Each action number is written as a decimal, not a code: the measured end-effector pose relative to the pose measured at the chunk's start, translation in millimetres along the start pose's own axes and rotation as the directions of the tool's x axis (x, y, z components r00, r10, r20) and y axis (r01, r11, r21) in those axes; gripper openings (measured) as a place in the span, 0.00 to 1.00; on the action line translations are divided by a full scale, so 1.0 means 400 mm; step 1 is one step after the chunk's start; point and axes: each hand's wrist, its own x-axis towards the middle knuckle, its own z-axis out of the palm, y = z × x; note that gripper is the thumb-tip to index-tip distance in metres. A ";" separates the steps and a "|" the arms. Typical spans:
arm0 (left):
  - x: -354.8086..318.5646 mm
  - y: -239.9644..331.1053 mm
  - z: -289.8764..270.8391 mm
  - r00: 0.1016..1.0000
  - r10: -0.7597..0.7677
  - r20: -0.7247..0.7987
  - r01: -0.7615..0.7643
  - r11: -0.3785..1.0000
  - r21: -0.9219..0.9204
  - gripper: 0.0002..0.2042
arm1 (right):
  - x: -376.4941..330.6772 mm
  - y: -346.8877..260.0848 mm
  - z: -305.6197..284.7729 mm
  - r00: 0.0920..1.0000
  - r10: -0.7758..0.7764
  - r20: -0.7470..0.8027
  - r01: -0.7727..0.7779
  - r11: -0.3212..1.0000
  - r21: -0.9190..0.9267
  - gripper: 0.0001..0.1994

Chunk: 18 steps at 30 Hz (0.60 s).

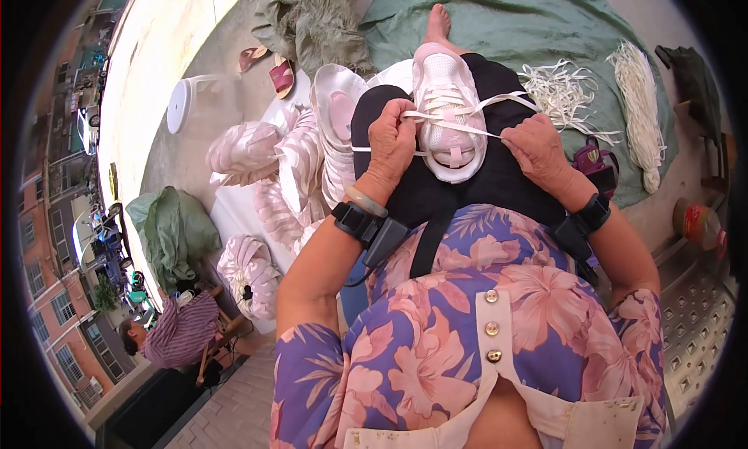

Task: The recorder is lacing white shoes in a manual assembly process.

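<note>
Left hand (392, 141) is curling its fingers around a white lace (436, 124), pinching it against the left side of a pink and white shoe (448, 110). Right hand (538, 149) is pinching the other end of the lace at the shoe's right side, fingers pressed together. Both ends are crossing over the shoe's tongue and pulling outward. The shoe is resting sole-down on the person's lap, on dark trousers, toe pointing away from the body.

Fingertips of both hands are folding under, so the exact grip on the lace is hard to make out. The left hand is covering the near left edge of the shoe. A black wrist device (360, 219) is sitting on the left forearm beside a pale bangle (366, 200), and a similar black strap (594, 213) is circling the right wrist.

A second shoe (336, 114) of the same kind is lying just beside the left knee, opening upward. Further left, a heap of pink and white shoes (257, 157) is spreading over a white sheet. A loose pile of white laces (557, 91) is lying on a green cloth (506, 21) right of the knee, with a thicker bundle of laces (640, 106) beyond it. Another person in a striped top (179, 332) is sitting at lower left, probably on a low stool.
</note>
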 end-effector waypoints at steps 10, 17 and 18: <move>0.003 0.000 0.021 0.981 0.196 -0.001 -0.188 0.942 0.277 0.06 | -0.117 -0.003 -0.072 0.984 0.175 -0.016 -0.172 0.977 0.122 0.06; 0.019 0.013 0.021 0.923 0.383 0.028 -0.357 0.828 0.433 0.07 | -0.013 -0.054 -0.048 0.911 0.338 0.235 -0.392 0.886 0.246 0.15; 0.026 0.035 0.023 0.869 0.486 0.095 -0.459 0.718 0.524 0.08 | -0.010 -0.057 -0.042 0.895 0.376 0.239 -0.424 0.885 0.192 0.16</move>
